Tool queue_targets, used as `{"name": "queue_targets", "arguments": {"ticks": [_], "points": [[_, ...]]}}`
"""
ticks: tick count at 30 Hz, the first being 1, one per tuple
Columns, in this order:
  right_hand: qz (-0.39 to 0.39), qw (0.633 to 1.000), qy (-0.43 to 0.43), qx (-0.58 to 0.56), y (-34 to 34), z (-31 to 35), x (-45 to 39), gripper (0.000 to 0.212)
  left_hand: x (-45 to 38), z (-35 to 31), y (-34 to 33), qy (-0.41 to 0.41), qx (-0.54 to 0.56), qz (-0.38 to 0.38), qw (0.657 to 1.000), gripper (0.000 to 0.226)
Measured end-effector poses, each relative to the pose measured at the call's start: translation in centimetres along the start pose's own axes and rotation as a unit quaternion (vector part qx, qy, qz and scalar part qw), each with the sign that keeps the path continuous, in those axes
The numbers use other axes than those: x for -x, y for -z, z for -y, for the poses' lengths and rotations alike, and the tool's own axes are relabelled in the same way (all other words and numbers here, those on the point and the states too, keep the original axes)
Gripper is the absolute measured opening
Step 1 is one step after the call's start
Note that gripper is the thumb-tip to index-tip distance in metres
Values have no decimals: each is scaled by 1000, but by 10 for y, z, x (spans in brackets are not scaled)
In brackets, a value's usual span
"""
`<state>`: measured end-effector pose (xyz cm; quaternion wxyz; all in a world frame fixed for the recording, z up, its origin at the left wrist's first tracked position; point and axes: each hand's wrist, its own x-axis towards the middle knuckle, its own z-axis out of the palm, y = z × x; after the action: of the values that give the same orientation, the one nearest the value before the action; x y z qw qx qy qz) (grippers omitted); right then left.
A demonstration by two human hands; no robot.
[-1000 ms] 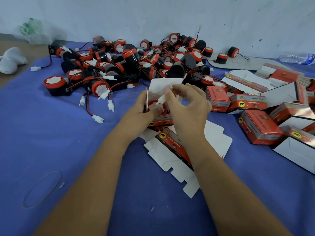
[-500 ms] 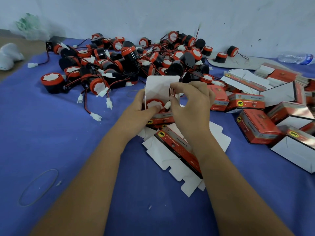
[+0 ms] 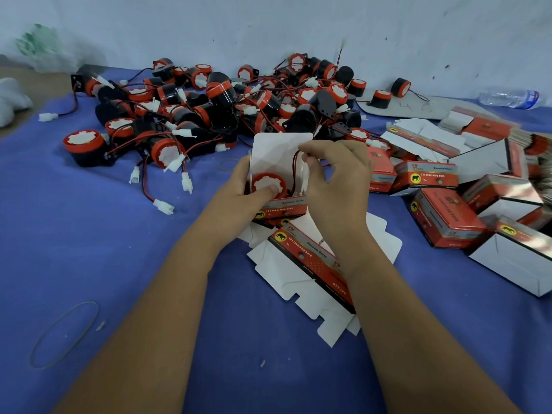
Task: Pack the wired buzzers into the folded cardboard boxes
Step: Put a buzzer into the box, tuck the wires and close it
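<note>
Nearest: loose rubber band (image 3: 64, 334) on the blue desk (image 3: 89, 249), then flattened box blanks (image 3: 310, 273) under the wrists. Above these, open carton (image 3: 279, 206) held by left hand (image 3: 239, 194), thumb pressing the buzzer (image 3: 267, 185) now seated deeper than half a second ago, red face just proud of the rim. Right hand (image 3: 334, 177) higher than before, fingers (image 3: 310, 156) pinched on the red-black wire (image 3: 294, 171), white connector (image 3: 304, 180) dangling at the box mouth. Lid flap (image 3: 280, 147) upright, open. Judgement: body in; wire tuck and flap closure remaining. To the right, packed boxes (image 3: 442, 216). Farthest: heap of unpacked buzzers (image 3: 227, 106) along the wall.
</note>
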<state>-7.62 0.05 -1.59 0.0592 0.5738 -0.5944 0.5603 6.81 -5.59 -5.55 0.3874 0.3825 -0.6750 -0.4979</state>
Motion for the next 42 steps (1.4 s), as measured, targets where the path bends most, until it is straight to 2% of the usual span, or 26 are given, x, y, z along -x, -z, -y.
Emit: {"name": "queue_targets", "arguments": {"ticks": [4,8,11,14,16,18,21,23,27,30,33,35,38,42], "points": [[17,999,-4,39,-5,-2,2,22,0,0,0,-2,1,-1,1000,52],[60,997,-15,45,-10,-2,7,20,1,-3,-2,4,-10,-11,1000,38],[89,991,49,89,-7,-4,9,23,3,-7,-4,8,-8,-57,998,31],[66,985,102,124,-5,-4,11,16,4,-10,-5,16,-11,-121,992,34],[60,981,116,145,-7,-4,12,11,4,-11,-6,24,-24,-140,990,27],[66,984,97,132,-7,-6,13,11,4,-12,-9,34,-29,-148,988,20],[105,993,47,30,-7,-8,12,13,3,-14,-15,41,-15,-172,984,16],[120,992,44,12,-7,-8,11,12,2,-15,-19,34,-30,-178,983,8],[121,991,50,-8,-8,-4,12,15,0,-15,-23,43,-54,-185,980,18],[146,983,-41,-104,-4,-1,13,27,1,-15,-22,46,-65,-175,981,25],[140,956,-144,-213,-1,0,10,32,1,-18,-21,42,-67,-153,985,29],[118,959,-168,-196,-2,-3,7,32,1,-19,-19,50,-68,-143,986,36],[93,967,-186,-149,-6,-7,4,34,1,-18,-17,56,-60,-140,987,28],[76,969,-196,-127,-10,-12,1,53,1,-19,-14,61,-28,-117,991,29]]}}
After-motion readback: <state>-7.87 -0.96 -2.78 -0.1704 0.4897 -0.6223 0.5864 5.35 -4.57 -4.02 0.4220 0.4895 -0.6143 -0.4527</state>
